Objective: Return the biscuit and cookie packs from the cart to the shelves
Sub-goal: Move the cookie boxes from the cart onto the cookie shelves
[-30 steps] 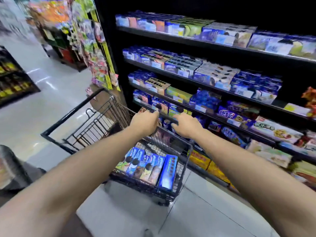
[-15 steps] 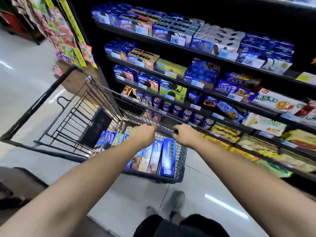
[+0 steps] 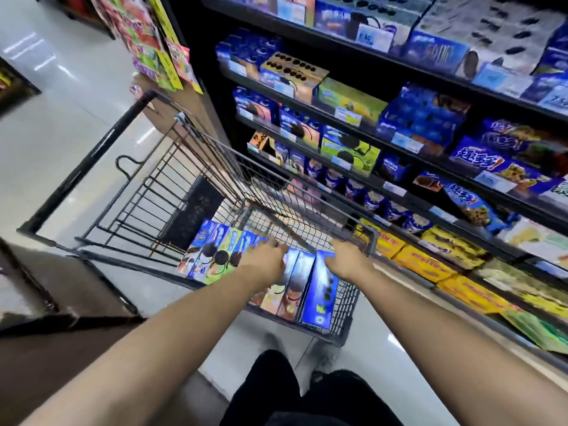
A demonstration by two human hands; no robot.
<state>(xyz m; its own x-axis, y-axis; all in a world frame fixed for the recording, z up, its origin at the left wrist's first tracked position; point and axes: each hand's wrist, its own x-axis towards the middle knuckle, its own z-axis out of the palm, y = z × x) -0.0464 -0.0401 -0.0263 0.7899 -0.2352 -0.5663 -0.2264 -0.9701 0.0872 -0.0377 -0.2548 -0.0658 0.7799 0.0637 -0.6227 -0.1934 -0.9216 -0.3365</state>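
A black wire shopping cart (image 3: 365,241) stands beside the shelves. Several cookie packs (image 3: 215,256) stand in a row along its near end, mostly blue, one green. A tall blue pack (image 3: 319,290) is at the right end of the row. My left hand (image 3: 266,259) is inside the cart, over the middle packs. My right hand (image 3: 346,259) is over the top of the tall blue pack, just below the cart's rim. The fingers of both hands point away and down, with the tips hidden. The dark shelves (image 3: 408,146) on the right hold blue, green and yellow biscuit boxes.
A display of hanging snack bags (image 3: 147,41) stands at the shelf's end, past the cart's far side. Yellow boxes (image 3: 424,259) fill the lowest shelf. My legs and shoes (image 3: 276,358) are on the pale tiled floor (image 3: 61,133). A dark object (image 3: 46,348) lies at the lower left.
Both hands left the cart's near rim and dropped down onto the packs inside. The view has tilted downward and moved closer to the cart and shelves.
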